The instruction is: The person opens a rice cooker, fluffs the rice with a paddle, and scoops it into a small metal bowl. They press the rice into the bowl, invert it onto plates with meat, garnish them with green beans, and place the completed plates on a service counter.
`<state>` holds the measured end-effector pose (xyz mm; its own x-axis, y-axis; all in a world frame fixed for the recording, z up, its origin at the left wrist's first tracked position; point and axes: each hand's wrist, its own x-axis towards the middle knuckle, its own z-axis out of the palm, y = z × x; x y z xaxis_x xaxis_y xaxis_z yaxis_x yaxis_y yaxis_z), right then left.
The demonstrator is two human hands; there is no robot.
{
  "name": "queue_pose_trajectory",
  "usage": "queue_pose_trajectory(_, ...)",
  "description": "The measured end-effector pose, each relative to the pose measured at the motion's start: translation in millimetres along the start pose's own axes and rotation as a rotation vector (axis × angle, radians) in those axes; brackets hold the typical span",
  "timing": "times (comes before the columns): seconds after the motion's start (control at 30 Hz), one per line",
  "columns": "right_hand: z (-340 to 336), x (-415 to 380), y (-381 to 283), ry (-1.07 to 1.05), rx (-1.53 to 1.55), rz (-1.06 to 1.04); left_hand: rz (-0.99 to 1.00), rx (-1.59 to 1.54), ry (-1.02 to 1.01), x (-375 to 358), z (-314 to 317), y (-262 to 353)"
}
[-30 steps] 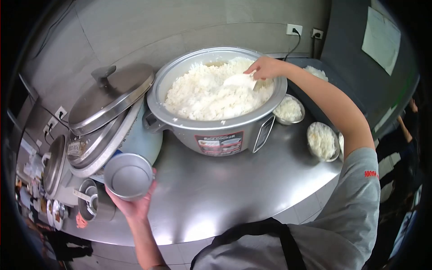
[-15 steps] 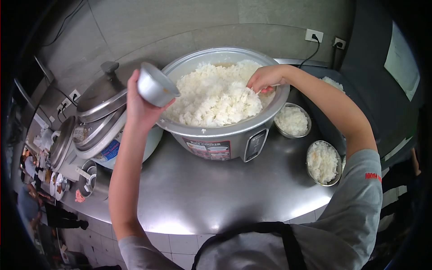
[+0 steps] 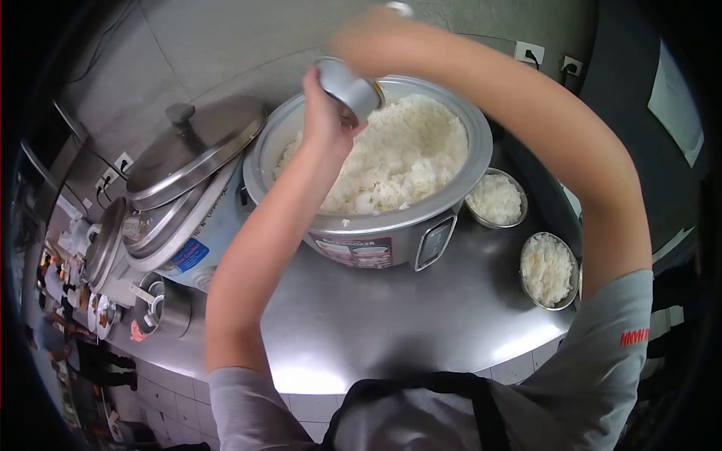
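Observation:
A large rice cooker (image 3: 368, 222) stands uncovered, full of white rice (image 3: 410, 150). Above its left side my left hand (image 3: 331, 113) grips a small metal bowl (image 3: 347, 86), tilted with its opening toward the right. My right hand (image 3: 376, 37) is raised just above the bowl, smeared by motion, so its fingers are unclear. A pale, shiny utensil end (image 3: 400, 9) shows beyond it. Two metal bowls of rice, one beside the cooker (image 3: 496, 198) and one nearer the table's front edge (image 3: 549, 270), sit on the right.
The steel table (image 3: 338, 323) carries another cooker (image 3: 210, 240) with stacked lids (image 3: 192, 154) on the left. Beside it are a metal pot (image 3: 171, 312) and a pink cloth (image 3: 138, 331). Wall sockets (image 3: 529, 53) are at the back. A person (image 3: 53, 338) stands far left.
My left hand has moved right with the bowl, over the cooker. My right hand has come up out of the rice and across to the left, above the bowl.

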<state>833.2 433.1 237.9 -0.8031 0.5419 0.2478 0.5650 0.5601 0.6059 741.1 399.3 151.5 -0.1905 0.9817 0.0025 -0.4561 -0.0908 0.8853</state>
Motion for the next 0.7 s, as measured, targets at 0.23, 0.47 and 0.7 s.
queue_pose_trajectory(0.23, 84, 37, 76, 0.351, 0.537, 0.141, 0.003, -0.318, -0.112, 17, -44, 28)
queue_pose_trajectory(0.47, 170, -1, -2, 0.087, 0.795, -0.059, 0.009, -0.362, -0.128, 16, -81, 35)
queue_pose_trajectory(0.7, 152, -22, -6, -0.298, 1.238, 0.007, -0.014, -0.319, -0.142, 14, -95, 39)
